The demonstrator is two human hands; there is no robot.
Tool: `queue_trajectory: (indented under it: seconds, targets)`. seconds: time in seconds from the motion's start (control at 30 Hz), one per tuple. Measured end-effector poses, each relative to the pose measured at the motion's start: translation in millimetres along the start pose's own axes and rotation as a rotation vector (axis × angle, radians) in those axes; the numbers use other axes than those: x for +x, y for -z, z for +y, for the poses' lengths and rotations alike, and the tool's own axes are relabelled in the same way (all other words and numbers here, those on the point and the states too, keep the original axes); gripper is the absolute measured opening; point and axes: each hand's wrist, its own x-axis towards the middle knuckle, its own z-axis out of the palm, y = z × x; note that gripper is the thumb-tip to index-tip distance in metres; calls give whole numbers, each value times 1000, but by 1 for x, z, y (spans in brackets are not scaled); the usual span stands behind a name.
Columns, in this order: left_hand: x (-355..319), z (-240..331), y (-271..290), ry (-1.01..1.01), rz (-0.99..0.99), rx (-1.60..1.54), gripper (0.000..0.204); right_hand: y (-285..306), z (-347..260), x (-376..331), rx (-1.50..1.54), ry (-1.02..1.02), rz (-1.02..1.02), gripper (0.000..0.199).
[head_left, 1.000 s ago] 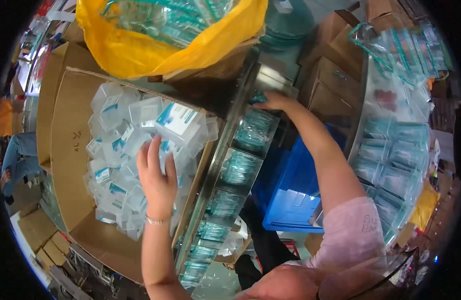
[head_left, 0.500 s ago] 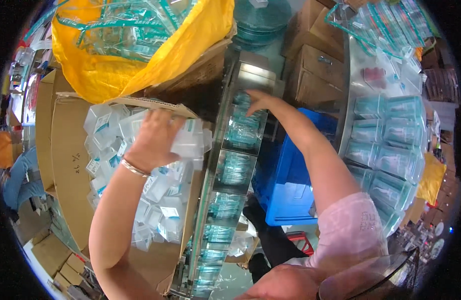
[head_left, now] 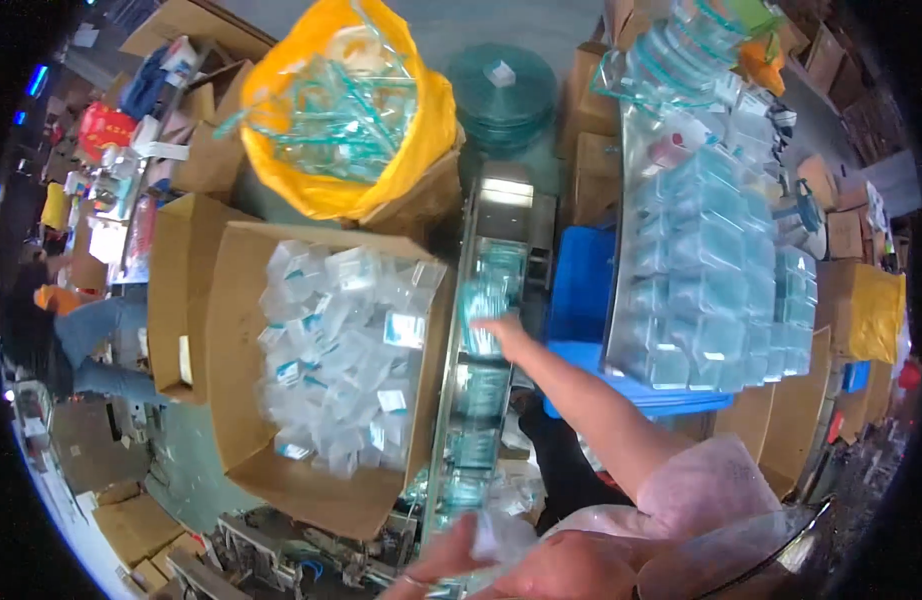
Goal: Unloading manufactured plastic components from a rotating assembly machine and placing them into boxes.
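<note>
My right hand [head_left: 498, 333] is closed at the edge of a stack of clear, teal-tinted plastic pieces [head_left: 484, 300], which sits in a narrow metal channel [head_left: 507, 195]. More such stacks [head_left: 478, 390] line the channel toward me. Low in the picture, my left hand [head_left: 449, 558] is smeared by motion. A translucent plastic container [head_left: 504, 535] adjoins its fingers and appears to be held by them. Left of the channel, a large cardboard box [head_left: 243, 440] is filled with a loose heap of translucent containers [head_left: 341, 350], some with white and teal labels.
Behind the cardboard box stands a yellow sack [head_left: 266, 165] of clear scraps. Round teal discs [head_left: 501, 95] are piled beside it. To the right, nested clear containers [head_left: 696, 280] stand in rows above a blue bin [head_left: 584, 270]. A person in jeans [head_left: 106, 335] is at far left.
My left hand has left the cardboard box and swung down toward my body with a translucent container. My right hand has come nearer along the channel. The whole view has shifted.
</note>
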Motion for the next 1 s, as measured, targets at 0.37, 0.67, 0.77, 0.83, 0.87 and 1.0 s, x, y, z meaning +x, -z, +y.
queue_trajectory:
  seconds: [0.37,0.67,0.77,0.83,0.87,1.0]
  targets:
    - [-65,101,-81,-651,-299,279,77,0,96,-377,-139,599,-1013,40]
    - [-73,187,-125,-902,-415,519,76,-5,21,-539,-576,1297,-192,71]
    - [-78,194,-126,-902,-391,533,75,11,9,-545,-683,1353,-135,71]
    - [-82,192,-124,-892,-365,526,75,20,10,-544,-846,1455,-11,61]
    - [-83,191,-123,-886,-351,519,75,24,13,-544,-842,1463,-14,61]
    - [-89,182,-117,-861,-308,477,75,39,16,-547,-1255,1404,-66,77]
